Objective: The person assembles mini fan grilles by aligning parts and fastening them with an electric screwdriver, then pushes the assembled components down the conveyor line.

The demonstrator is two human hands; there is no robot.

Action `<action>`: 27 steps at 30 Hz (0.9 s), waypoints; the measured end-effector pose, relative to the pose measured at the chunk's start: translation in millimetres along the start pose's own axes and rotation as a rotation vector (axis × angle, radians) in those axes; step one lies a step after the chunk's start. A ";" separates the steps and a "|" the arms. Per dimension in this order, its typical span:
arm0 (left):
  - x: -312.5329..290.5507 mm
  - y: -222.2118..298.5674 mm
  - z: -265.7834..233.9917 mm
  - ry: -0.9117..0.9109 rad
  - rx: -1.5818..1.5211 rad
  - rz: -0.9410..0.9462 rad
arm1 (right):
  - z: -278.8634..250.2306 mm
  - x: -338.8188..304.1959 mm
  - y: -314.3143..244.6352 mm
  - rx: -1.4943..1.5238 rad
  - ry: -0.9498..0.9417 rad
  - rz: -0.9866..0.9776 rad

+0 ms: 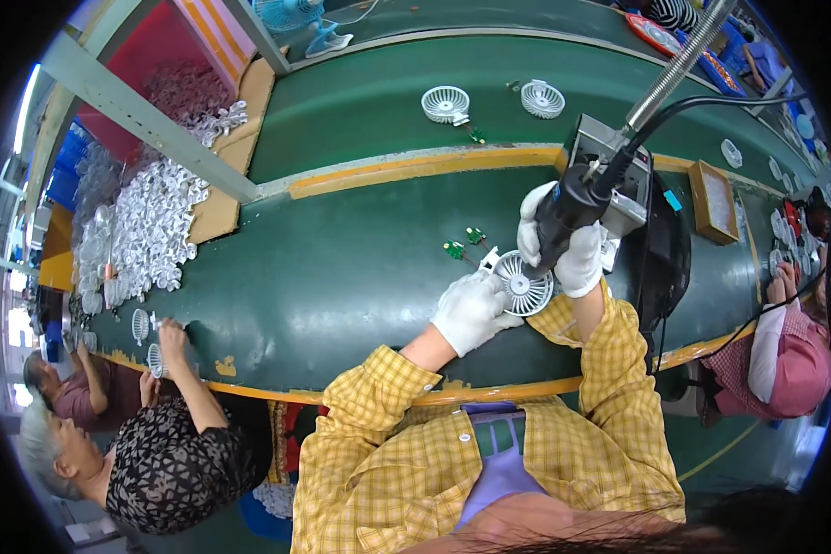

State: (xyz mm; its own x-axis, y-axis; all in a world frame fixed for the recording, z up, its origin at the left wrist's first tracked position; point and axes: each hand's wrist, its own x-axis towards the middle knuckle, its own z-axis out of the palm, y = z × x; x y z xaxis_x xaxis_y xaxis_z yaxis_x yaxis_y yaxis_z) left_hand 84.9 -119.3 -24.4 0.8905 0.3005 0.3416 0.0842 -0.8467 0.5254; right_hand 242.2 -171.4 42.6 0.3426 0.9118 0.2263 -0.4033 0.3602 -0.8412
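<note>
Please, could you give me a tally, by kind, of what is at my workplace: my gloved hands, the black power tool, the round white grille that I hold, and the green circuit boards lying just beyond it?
Gloved hands, left and right: 2
Black power tool: 1
Round white grille: 1
Green circuit boards: 2
Total: 6

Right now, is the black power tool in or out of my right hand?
In: the gloved right hand wraps around the black power tool. Whether it's running, I cannot tell.
</note>
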 end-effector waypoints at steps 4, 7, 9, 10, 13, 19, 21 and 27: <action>-1.6 -4.1 -2.5 0.014 0.040 -0.001 | 10.2 5.2 3.9 -0.009 -0.036 -0.016; -2.6 -6.9 5.0 0.098 0.009 0.045 | 4.5 10.4 -0.1 -0.035 -0.151 -0.038; 1.5 -10.4 7.2 0.135 -0.058 0.095 | 6.8 9.9 -2.5 -0.182 -0.096 -0.050; 3.4 -8.9 6.3 0.143 -0.055 0.111 | 5.1 8.3 -3.0 -0.196 -0.083 -0.047; 4.5 1.0 -3.3 0.166 -0.102 0.017 | 6.7 7.4 1.9 -0.220 -0.069 -0.074; 0.7 -0.9 3.3 0.011 -0.078 -0.044 | 8.9 7.6 -2.0 -0.167 -0.073 -0.003; 1.5 -3.5 7.8 -0.004 -0.063 -0.027 | 7.0 7.3 0.1 -0.172 -0.059 0.008; 4.1 -2.8 12.7 0.030 -0.057 -0.032 | 7.0 9.7 0.6 -0.208 -0.113 -0.067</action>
State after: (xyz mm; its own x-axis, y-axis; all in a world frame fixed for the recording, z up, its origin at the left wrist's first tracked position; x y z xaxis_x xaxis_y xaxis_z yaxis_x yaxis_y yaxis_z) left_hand 94.0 -121.3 -34.4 0.8737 0.3411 0.3468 0.0864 -0.8104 0.5795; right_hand 239.3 -161.0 47.8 0.2611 0.9075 0.3289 -0.1953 0.3834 -0.9027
